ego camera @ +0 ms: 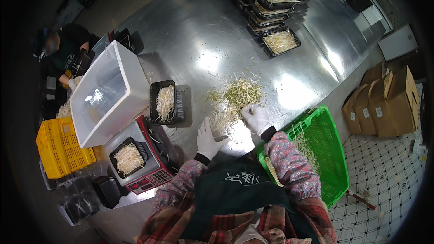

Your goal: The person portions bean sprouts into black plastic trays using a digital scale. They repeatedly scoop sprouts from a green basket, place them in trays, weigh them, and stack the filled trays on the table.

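Observation:
A loose pile of bean sprouts [242, 95] lies on the steel table before me, greener at its far side and paler near me. My left hand [208, 140], in a white glove, rests at the pile's near left edge with thumb and fingers spread and nothing in it. At the pile's right side is my right hand [256, 118], gloved too, its fingers curled at the sprouts. Whether it pinches any is hidden. Left of the pile, a black plastic tray [163, 117] holds pale sprouts. Another filled tray [129, 158] sits on a digital scale [151, 176].
A green plastic crate [330, 156] with sprouts stands at my right. Leftward are a white foam box [135, 91] and a yellow crate [64, 142]; a co-worker [64, 51] is beyond. Stacked sprout trays [271, 6] occupy the far table. Cardboard boxes [383, 105] stand right.

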Available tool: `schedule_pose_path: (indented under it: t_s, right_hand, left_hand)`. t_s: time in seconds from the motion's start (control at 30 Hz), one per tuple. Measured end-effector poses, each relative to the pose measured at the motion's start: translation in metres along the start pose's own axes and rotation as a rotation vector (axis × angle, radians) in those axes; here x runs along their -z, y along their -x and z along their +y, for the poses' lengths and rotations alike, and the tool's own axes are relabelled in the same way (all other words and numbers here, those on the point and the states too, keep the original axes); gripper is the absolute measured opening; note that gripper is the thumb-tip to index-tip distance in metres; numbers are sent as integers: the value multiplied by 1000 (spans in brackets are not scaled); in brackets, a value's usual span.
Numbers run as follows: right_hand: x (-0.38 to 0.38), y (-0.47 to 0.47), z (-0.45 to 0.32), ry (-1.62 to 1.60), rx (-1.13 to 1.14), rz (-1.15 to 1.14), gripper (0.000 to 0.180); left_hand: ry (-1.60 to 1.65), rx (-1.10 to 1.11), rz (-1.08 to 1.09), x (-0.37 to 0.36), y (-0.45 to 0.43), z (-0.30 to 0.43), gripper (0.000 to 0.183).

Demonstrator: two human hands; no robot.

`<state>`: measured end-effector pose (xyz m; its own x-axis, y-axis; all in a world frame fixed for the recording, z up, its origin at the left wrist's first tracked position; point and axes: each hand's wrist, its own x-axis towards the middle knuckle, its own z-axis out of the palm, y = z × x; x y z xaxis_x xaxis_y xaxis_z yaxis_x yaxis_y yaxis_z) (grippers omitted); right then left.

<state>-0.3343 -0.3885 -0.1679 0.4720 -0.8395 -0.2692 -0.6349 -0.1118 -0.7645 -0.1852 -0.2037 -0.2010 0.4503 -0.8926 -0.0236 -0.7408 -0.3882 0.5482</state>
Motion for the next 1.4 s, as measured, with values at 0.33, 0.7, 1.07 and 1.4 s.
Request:
schedule_pose_path:
  t_s: [0.33,0.7,1.07,1.4]
  right_hand:
    - [-38,37,38,-203,143,-300,29]
    - [13,58,20,-474,57,-250,32]
    - [40,74,17,-635,-10,-161,30]
    - [41,76,27,-475,70,-75,26]
  left_hand:
    - [104,-26,-37,-7,-23,-27,84]
    - [-12,53,27,-18,-38,-3,63]
    - [588,224,109,20,-40,-29,22]
    - [472,235,657,143,-85,-101,23]
